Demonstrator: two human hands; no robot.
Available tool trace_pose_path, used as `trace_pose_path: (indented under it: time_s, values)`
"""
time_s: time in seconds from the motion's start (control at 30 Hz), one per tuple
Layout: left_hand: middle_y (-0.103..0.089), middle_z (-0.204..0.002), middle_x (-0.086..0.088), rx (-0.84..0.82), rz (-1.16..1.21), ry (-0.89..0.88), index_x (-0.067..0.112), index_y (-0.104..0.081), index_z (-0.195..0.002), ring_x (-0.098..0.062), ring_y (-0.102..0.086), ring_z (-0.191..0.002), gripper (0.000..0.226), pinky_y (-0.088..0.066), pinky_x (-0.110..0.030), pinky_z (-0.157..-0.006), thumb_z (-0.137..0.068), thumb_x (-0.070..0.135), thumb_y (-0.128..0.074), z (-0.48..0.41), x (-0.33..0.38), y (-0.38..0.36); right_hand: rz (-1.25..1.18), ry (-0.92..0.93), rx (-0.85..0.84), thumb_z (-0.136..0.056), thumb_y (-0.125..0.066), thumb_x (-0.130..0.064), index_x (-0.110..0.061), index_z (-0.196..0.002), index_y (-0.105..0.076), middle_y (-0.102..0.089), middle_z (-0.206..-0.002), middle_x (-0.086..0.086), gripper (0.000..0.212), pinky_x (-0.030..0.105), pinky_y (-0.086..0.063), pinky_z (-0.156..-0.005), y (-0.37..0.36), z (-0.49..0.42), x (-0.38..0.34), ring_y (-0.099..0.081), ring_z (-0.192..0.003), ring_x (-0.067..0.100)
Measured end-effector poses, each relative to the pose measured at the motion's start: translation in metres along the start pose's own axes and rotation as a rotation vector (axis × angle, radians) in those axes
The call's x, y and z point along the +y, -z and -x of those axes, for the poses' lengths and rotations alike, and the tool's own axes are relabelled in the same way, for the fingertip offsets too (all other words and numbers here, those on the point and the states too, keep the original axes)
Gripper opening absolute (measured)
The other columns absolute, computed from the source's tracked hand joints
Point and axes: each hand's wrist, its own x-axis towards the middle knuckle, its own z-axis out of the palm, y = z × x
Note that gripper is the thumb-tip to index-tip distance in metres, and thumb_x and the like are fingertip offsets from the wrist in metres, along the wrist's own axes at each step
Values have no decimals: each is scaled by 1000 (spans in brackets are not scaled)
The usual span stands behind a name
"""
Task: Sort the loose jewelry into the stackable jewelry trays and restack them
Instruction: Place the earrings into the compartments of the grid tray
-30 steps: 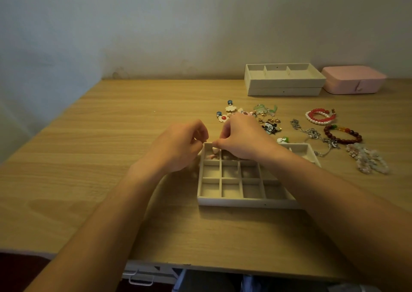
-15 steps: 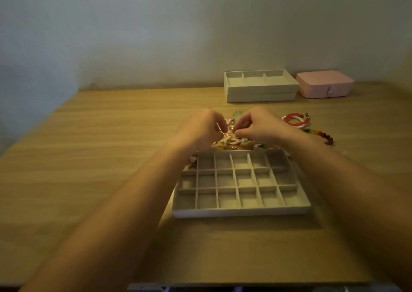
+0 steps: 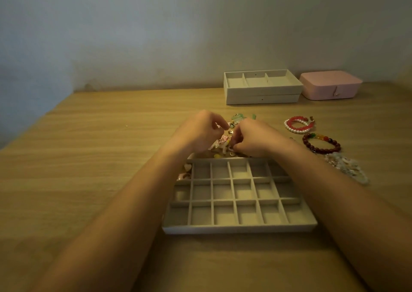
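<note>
My right hand (image 3: 252, 139) pinches charms (image 3: 223, 145) behind grid tray (image 3: 238, 229); left hand (image 3: 198, 131) curled, hold unclear. Tray mostly empty, bracelets (image 3: 323, 150) unsorted.

No text, label, brand, number or sign can be read on anything in view.
</note>
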Motion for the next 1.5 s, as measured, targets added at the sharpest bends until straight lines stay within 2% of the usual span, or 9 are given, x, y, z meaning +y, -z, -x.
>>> trace_pose_path:
  time_s: [0.1,0.3,0.4,0.53,0.7,0.9,1.07,1.37,1.5]
  values:
    - [-73,-94,3,20,40,-5,27,-76,-110,-15,-67,-88,23,-55,-32,-80,-96,20,-60,4,-3,5,-14,6,26,-88,-71,-20,-18,-103,-75,-71,-100,0,16,38,-59,-86,-1,3,1,-65,-94,16]
    - [-73,-92,2,61,97,-6,26,-77,-103,-17,-67,-88,17,-55,-37,-82,-94,21,-63,9,-6,5,-38,32,15,-88,-75,-22,-19,-98,-76,-69,-92,-5,10,21,-45,-63,-3,4,5,-63,-85,9]
    - [-72,-93,5,82,125,-29,26,-77,-101,-13,-65,-89,14,-54,-36,-84,-94,23,-65,16,-10,6,-96,36,-6,-88,-77,-19,-19,-94,-70,-65,-91,-5,9,24,-45,-64,-2,5,8,-61,-84,12]
    - [-71,-96,11,95,152,-57,26,-74,-109,-1,-62,-85,18,-53,-27,-77,-93,24,-69,31,-12,11,-398,51,94,-90,-76,-15,-16,-100,-70,-69,-92,-2,12,19,-51,-66,6,11,9,-65,-84,10]
    - [-74,-112,6,-26,574,-25,20,-63,-127,-5,-71,-94,39,-59,-24,-74,-89,21,-74,47,0,20,-882,126,132,-89,-76,-14,-12,-102,-75,-76,-90,4,13,23,-58,-67,18,27,3,-73,-81,15]
    - [-77,-92,-5,71,843,-22,14,-69,-107,-20,-74,-83,21,-60,-28,-72,-86,16,-73,54,10,21,-1163,176,103,-85,-74,-18,-5,-108,-72,-76,-88,12,27,28,-58,-68,14,36,-1,-72,-78,23]
    - [-73,-96,-14,83,1095,46,6,-68,-104,-24,-72,-84,34,-58,-24,-70,-72,17,-76,52,7,23,-1340,185,23,-94,-64,-9,-1,-115,-71,-71,-91,14,24,27,-57,-69,10,37,-1,-64,-77,20]
    - [-73,-100,-18,22,1352,83,3,-71,-107,-24,-73,-89,33,-60,-23,-73,-74,1,-70,53,5,33,-1307,212,-33,-78,-73,-14,-6,-108,-72,-74,-90,11,31,29,-60,-73,9,43,-7,-70,-79,20]
    - [-75,-100,-17,5,1149,56,7,-74,-106,-26,-73,-92,33,-60,-26,-78,-73,7,-73,57,4,41,-1256,204,-37,-82,-72,-10,-5,-108,-72,-75,-93,14,26,33,-62,-76,10,45,-9,-72,-82,23]
